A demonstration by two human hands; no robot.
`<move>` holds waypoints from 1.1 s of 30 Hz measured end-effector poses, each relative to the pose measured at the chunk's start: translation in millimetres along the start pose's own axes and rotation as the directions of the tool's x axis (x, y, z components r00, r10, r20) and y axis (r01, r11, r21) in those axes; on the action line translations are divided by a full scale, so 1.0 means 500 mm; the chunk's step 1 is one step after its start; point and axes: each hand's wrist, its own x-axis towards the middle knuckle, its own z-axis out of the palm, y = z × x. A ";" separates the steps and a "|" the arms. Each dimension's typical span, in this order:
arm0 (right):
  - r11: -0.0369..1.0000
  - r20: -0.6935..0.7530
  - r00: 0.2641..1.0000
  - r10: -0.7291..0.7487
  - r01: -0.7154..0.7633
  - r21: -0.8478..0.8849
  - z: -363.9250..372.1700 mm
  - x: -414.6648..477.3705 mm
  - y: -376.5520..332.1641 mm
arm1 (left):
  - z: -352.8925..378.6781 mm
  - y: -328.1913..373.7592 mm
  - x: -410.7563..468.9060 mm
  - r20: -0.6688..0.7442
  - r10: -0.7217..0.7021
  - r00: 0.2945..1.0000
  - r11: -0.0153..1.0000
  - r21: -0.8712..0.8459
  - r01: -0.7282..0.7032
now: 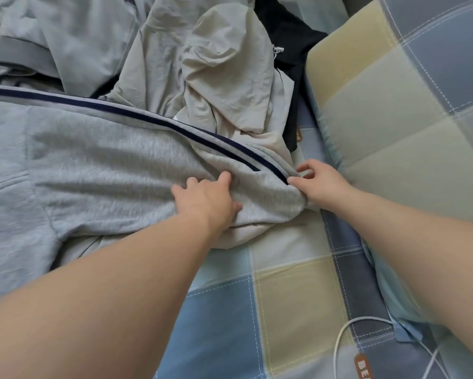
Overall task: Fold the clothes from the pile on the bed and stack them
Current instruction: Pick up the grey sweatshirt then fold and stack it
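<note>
Edge of garment (107, 165) gripped by left hand (206, 202), right hand (321, 184), beside sheet (292, 296).

"BE" on brown sheet tag (364, 365)

You have four garments before you: one heather-grey garment with a navy stripe (107, 160), one crumpled beige garment (224, 77), one black garment (287, 31) and one pale grey garment (66, 36). There is one checked pillow (393, 119) and one white cable (347, 332). Two hands show, your left hand (205, 201) and right hand (320, 184).
</note>
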 end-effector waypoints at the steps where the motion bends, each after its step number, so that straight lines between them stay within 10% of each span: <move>1: 1.000 0.033 0.999 -0.011 0.011 0.014 -0.002 -0.002 -0.001 | 0.005 0.008 0.006 0.023 -0.024 0.999 1.000 0.005 0.024; 5: 0.985 0.148 0.986 -0.080 0.101 -0.139 0.001 -0.006 -0.003 | 0.015 0.022 0.023 0.030 -0.077 0.997 0.997 -0.005 0.077; 19: 0.972 -0.454 0.864 -0.216 0.145 -0.187 -0.015 0.041 -0.035 | 0.007 0.020 0.046 0.069 -0.098 0.993 0.994 -0.035 0.100; 23: 0.680 -0.107 0.762 -0.639 0.495 -0.541 0.017 0.008 -0.018 | 0.008 0.019 0.047 0.059 -0.094 0.994 0.995 -0.021 0.095; 27: 0.730 -0.027 0.974 -0.223 0.149 -0.667 0.006 0.030 0.000 | 0.007 0.018 0.049 0.065 -0.080 0.995 0.997 -0.015 0.081; 33: 0.959 0.048 0.998 0.049 -0.034 -0.280 0.013 0.037 -0.001 | 0.008 0.017 0.050 0.070 -0.072 0.995 0.997 -0.019 0.073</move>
